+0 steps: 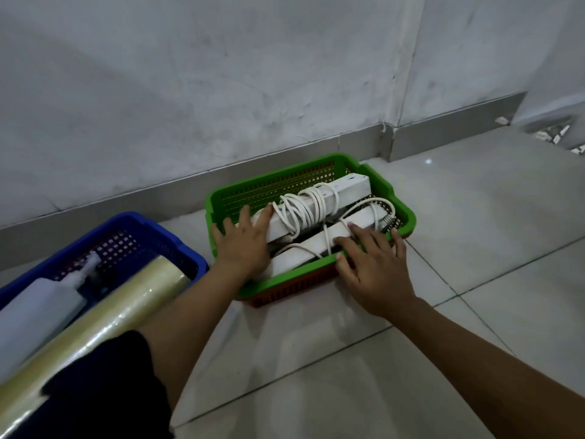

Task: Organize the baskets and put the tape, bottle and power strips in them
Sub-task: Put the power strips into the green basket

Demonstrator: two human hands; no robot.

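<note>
A green basket (285,175) sits on the floor by the wall, stacked on a red basket (285,293). Inside it lie white power strips (342,191) wrapped in their white cords (300,207). My left hand (243,242) rests flat with straight fingers on the left end of one strip. My right hand (373,264) lies over the basket's front rim, its fingers touching the nearer strip (316,245). To the left, a blue basket (148,226) holds a white bottle (41,308) and a long roll of clear tape (104,321).
The grey wall with a metal skirting (443,134) runs close behind the baskets. Pale floor tiles (474,232) spread to the right and toward me. My dark sleeve (104,391) covers the near end of the roll.
</note>
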